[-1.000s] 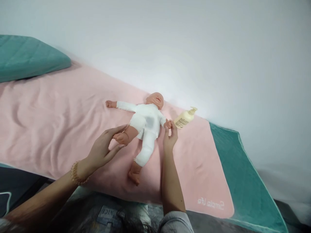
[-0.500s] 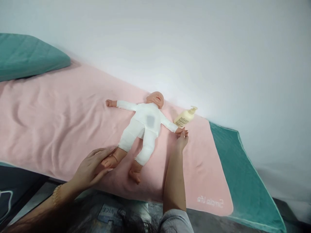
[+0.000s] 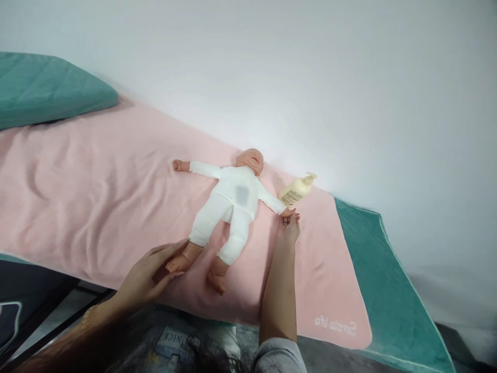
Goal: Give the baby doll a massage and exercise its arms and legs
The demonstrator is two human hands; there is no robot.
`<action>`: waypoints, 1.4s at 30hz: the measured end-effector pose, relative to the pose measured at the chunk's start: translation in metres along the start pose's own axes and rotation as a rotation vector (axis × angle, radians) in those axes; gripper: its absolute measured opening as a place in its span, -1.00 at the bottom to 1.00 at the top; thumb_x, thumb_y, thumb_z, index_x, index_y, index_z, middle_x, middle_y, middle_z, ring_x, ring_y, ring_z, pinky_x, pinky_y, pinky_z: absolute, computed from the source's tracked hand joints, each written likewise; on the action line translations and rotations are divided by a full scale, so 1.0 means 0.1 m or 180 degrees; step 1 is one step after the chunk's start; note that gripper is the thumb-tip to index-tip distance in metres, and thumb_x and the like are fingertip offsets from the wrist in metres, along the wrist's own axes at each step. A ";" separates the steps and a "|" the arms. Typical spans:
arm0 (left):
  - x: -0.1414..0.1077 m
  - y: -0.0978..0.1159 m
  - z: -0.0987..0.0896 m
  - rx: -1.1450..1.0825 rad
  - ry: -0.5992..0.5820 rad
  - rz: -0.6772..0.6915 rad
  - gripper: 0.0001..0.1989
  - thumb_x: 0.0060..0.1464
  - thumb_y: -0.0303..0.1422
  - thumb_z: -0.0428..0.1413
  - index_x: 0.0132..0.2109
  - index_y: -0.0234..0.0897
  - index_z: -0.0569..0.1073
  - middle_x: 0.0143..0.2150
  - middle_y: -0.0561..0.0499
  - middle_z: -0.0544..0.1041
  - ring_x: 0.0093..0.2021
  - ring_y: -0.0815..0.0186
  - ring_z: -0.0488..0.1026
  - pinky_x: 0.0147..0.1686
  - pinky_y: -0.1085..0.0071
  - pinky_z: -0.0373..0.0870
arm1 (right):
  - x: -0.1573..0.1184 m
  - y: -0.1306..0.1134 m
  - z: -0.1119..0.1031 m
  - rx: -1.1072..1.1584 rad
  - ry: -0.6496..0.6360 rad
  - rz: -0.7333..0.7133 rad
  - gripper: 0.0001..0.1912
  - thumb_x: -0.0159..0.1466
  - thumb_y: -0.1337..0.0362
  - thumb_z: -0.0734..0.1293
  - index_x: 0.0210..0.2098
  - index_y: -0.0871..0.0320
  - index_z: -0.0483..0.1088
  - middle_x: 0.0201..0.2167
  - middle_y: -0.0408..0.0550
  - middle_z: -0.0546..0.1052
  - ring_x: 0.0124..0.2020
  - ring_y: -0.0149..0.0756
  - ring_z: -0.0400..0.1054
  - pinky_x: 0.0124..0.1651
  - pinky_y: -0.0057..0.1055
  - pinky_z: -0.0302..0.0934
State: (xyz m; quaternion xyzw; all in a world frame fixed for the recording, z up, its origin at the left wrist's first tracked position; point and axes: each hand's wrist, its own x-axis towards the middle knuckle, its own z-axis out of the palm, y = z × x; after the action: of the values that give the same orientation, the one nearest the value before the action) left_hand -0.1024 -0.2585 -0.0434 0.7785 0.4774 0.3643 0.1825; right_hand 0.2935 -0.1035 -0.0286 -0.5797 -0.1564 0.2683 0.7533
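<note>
A baby doll [image 3: 236, 194] in a white cloth body lies on its back on a pink blanket, arms spread, with a grey patch on its chest. My left hand [image 3: 153, 272] is beside the doll's foot [image 3: 180, 263] at the left, fingers stretched along the ankle and thumb apart. At the end of the doll's outstretched arm, the fingers of my right hand [image 3: 289, 230] are curled round its small hand [image 3: 291, 212]. A pale yellow pump bottle [image 3: 297, 191] leans or lies just beyond that hand, its label facing me.
The pink blanket [image 3: 97, 207] has wrinkles on the left and lettering near its right corner. Under it lies a green sheet [image 3: 384, 280]. A green pillow [image 3: 50, 93] sits at the far left. A white wall [image 3: 272, 67] runs behind the bed.
The fingers of my right hand have shifted slightly on the doll's hand. My left hand stays by the foot. The view has moved a little.
</note>
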 end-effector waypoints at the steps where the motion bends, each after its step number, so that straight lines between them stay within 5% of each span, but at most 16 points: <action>1: 0.01 0.02 -0.02 -0.0105 0.0025 -0.0043 -0.43 0.16 -0.23 0.08 0.30 -0.06 0.22 0.11 -0.05 0.53 0.03 0.11 0.53 -0.04 0.28 0.51 | -0.01 -0.01 0.01 -0.0024 0.0003 -0.0029 -0.78 0.25 0.12 0.32 -0.24 0.14 0.32 -0.13 0.02 0.54 -0.06 -0.28 0.49 0.03 -0.21 0.42; 6: 0.16 0.13 -0.09 -0.0392 0.0223 -0.0109 -0.38 0.14 -0.15 0.13 0.32 0.03 0.18 0.19 0.01 0.47 0.09 0.12 0.50 0.01 0.29 0.50 | -0.22 -0.16 0.08 -0.0132 0.0083 -0.0380 -0.69 0.25 0.12 0.32 -0.11 0.17 0.28 -0.02 0.07 0.48 0.01 -0.25 0.45 0.08 -0.22 0.38; 9: 0.34 0.23 -0.13 -0.0512 0.0366 -0.0099 -0.38 0.16 -0.14 0.12 0.33 -0.01 0.17 0.21 -0.02 0.45 0.13 0.11 0.47 0.05 0.26 0.49 | -0.48 -0.28 0.17 -0.0458 -0.0061 -0.1121 -0.60 0.26 0.08 0.31 -0.01 0.19 0.29 0.05 0.09 0.45 0.08 -0.24 0.40 0.15 -0.27 0.30; 15: 0.93 0.44 -0.16 -0.0939 0.0585 -0.0173 -0.33 0.16 -0.11 0.14 0.34 -0.13 0.12 0.26 -0.16 0.39 0.22 0.05 0.37 0.14 0.07 0.41 | -0.93 -0.26 0.33 -0.1387 -0.1105 -0.2542 -0.60 0.36 0.16 0.20 0.13 0.18 0.31 0.07 0.12 0.47 0.12 -0.19 0.36 0.21 -0.12 0.24; 21: 1.43 0.52 -0.07 -0.1016 0.0593 -0.0189 -0.34 0.16 -0.09 0.13 0.32 -0.15 0.14 0.26 -0.18 0.38 0.22 0.07 0.37 0.14 0.09 0.38 | -0.97 -0.12 0.39 -0.2095 -0.2510 -0.3600 -0.64 0.41 0.31 0.13 0.11 0.04 0.40 0.10 -0.02 0.48 0.21 -0.27 0.30 0.28 -0.14 0.24; 28: 1.65 0.51 -0.01 -0.1066 0.0544 -0.0256 -0.36 0.17 -0.11 0.12 0.31 -0.18 0.15 0.26 -0.17 0.37 0.22 0.09 0.37 0.14 0.14 0.38 | -0.93 -0.12 0.40 -0.2223 -0.2911 -0.3630 -0.60 0.42 0.37 0.10 0.13 -0.02 0.40 0.11 -0.08 0.48 0.24 -0.30 0.26 0.35 -0.15 0.16; 34: 1.54 0.55 -0.04 -0.0889 0.0598 -0.0047 -0.40 0.19 -0.15 0.13 0.30 -0.13 0.16 0.25 -0.09 0.39 0.23 0.12 0.36 0.15 0.15 0.39 | -0.94 -0.12 0.38 -0.2291 -0.2792 -0.3547 -0.61 0.42 0.35 0.10 0.13 -0.02 0.39 0.11 -0.08 0.48 0.26 -0.31 0.24 0.33 -0.14 0.18; 38: 1.31 0.61 -0.12 -0.0620 0.0653 0.0111 -0.38 0.14 -0.12 0.17 0.29 0.01 0.18 0.19 0.01 0.45 0.15 0.10 0.44 0.15 0.11 0.44 | -0.95 -0.17 0.34 -0.2017 -0.2362 -0.3287 -0.64 0.40 0.32 0.12 0.12 0.07 0.38 0.12 0.02 0.46 0.23 -0.25 0.27 0.29 -0.13 0.20; 42: 1.01 0.59 -0.21 -0.0370 0.0532 0.0582 -0.37 0.10 -0.13 0.20 0.28 0.02 0.20 0.12 0.00 0.51 0.12 0.05 0.46 0.11 0.05 0.46 | -0.92 -0.26 0.32 -0.1344 -0.1588 -0.2484 -0.65 0.35 0.24 0.22 0.10 0.17 0.34 0.05 0.08 0.48 0.14 -0.20 0.35 0.23 -0.12 0.23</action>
State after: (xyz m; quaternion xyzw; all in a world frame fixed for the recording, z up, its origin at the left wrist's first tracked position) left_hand -0.0535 -0.1998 0.0471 0.7738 0.3961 0.4701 0.1530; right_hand 0.2072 -0.1371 0.0123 -0.5360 -0.5872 0.0598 0.6036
